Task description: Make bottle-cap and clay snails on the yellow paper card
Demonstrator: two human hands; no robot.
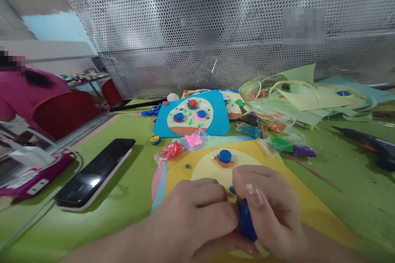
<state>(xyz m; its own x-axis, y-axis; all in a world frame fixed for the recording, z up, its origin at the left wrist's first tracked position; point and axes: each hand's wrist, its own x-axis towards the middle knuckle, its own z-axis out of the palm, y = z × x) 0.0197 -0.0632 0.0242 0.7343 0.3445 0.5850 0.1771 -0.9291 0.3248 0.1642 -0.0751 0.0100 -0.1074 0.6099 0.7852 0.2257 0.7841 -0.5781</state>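
Observation:
Both hands meet above a yellow sheet (308, 197) with a pale round piece on it. My right hand (271, 209) is closed around a shiny lump of blue modelling clay (247, 220), its thumb pressing along the top. My left hand (197, 213) is closed too, its curled fingers against the lump's left side; its fingertips are hidden. Just beyond the hands, a blue bottle cap (225, 156) sits on orange clay on the pale round. A small dark blue-green ball (187, 166) lies left of it.
Behind stands a blue card (160, 125) with several capped clay figures. Bags of red clay (173, 150) and pink clay (194, 140) lie before it. A phone (98, 172) and a power strip (40, 181) are left; a glue gun (367, 144) and paper strips (296, 94) right.

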